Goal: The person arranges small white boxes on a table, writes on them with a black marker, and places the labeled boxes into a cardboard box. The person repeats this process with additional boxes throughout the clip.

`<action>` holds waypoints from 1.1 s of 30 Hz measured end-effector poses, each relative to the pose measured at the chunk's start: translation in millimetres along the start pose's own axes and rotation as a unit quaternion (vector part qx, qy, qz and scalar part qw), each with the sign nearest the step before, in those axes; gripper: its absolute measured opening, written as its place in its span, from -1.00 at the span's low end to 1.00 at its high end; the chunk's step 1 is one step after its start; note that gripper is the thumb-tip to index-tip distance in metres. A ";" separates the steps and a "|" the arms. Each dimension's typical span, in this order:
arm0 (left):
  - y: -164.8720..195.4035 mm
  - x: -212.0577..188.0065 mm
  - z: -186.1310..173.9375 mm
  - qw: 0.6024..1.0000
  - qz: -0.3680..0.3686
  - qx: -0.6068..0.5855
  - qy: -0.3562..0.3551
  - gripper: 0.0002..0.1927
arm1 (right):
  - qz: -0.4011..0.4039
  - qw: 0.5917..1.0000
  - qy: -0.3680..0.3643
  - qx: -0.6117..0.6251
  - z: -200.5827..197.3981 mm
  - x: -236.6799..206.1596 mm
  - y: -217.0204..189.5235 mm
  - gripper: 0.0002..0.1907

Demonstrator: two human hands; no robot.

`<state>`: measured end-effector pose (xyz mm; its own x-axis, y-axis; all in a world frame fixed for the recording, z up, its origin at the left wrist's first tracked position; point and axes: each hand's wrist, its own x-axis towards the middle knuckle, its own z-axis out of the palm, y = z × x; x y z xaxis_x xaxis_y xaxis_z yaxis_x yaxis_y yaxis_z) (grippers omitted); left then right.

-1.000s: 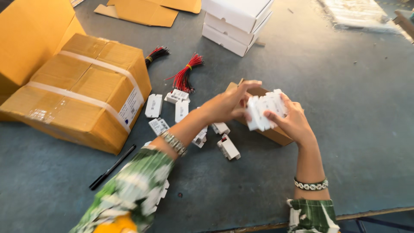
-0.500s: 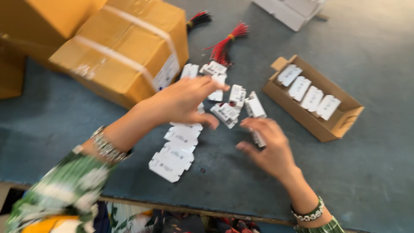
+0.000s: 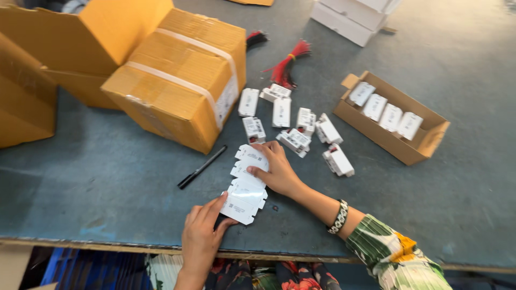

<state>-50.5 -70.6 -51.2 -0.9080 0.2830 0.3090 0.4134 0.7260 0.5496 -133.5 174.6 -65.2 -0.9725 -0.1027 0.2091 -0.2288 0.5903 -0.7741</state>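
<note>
A flat, unfolded white carton blank [image 3: 244, 185] lies on the grey-blue table [image 3: 107, 177] near its front edge. My left hand [image 3: 201, 231] pinches the blank's near end, thumb on top. My right hand [image 3: 277, 172] lies over its far end with the fingers curled on it. Several small white folded boxes [image 3: 282, 113] are scattered just beyond my right hand.
An open brown tray carton [image 3: 424, 145] holding several white boxes sits at the right. A large taped cardboard box [image 3: 177, 80] and more cardboard stand at the left. A black pen [image 3: 201, 166] lies by the blank. Red wire bundles [image 3: 287, 64] and white cartons [image 3: 349, 19] lie farther back.
My hands left the brown tray carton and came to the near table edge. They now hold a flat white blank there. The view has swung left and down.
</note>
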 end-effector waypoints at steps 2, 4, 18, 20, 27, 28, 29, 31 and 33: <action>1.9 -2.8 5.7 0.999 0.023 -0.013 0.024 -0.31 | 0.021 1.000 0.013 0.018 -5.7 -10.4 0.6 -0.39; 7.9 1.5 3.5 0.999 0.038 -0.029 0.014 -0.30 | 0.015 0.999 0.031 0.041 -16.6 -20.8 -2.4 -0.39; 162.4 254.6 52.7 0.861 0.504 -0.018 -0.065 -0.29 | 0.090 0.927 0.364 0.003 -226.3 -59.9 32.2 -0.46; 198.7 297.0 67.9 0.840 0.537 -0.025 -0.072 -0.29 | 0.121 0.901 0.414 0.045 -246.8 -56.0 40.0 -0.46; 252.6 344.7 103.2 0.923 0.383 0.029 -0.039 -0.24 | 0.208 0.858 0.416 -0.215 -257.7 -48.1 61.5 -0.29; 250.1 344.8 107.8 0.927 0.370 0.032 -0.055 -0.27 | 0.184 0.850 0.430 -0.242 -253.3 -50.3 64.1 -0.30; 242.8 343.8 111.0 0.932 0.355 0.032 -0.071 -0.31 | 0.156 0.849 0.434 -0.258 -249.7 -52.7 65.7 -0.34; 224.1 342.2 110.5 0.940 0.328 0.035 -0.083 -0.38 | 0.094 0.850 0.433 -0.285 -238.6 -54.4 66.1 -0.43; 199.3 341.7 101.6 0.950 0.301 0.050 -0.071 -0.41 | 0.050 0.891 0.397 -0.216 -227.6 -52.7 63.8 -0.51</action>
<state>-285.4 234.5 85.1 -0.5122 0.7424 0.4319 0.8584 0.4594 0.2283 -86.8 399.8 10.4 -0.6109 0.4646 0.6411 0.0629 0.8356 -0.5457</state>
